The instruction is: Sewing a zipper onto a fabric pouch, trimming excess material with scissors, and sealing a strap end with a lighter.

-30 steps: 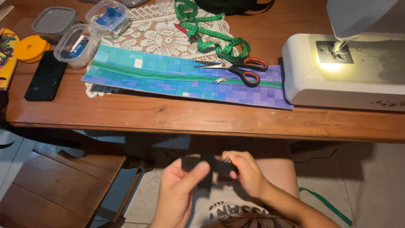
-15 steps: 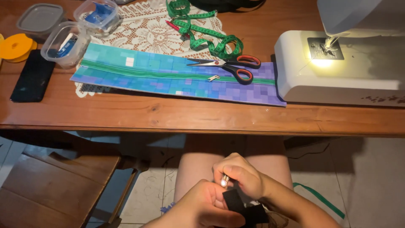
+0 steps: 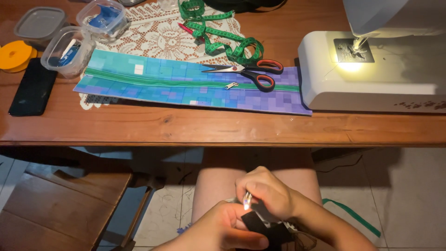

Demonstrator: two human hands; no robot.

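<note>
Now your right hand [image 3: 267, 190] grips small lit lighter [image 3: 246, 201] upright; left hand [image 3: 223, 230] pinches black webbing strap [image 3: 265, 225] just below flame, strap running rightward, both over lap

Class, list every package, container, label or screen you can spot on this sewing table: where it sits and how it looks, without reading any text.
Phone: far left of the table, flat black rectangle, screen dark.
Grey-lidded tub: top left corner, squarish plastic.
Clear tub: on the lace doily, blue items inside.
Open clear tub: beside the phone, rounded, blue and white contents.
White label: small square on the blue-purple fabric.
</note>
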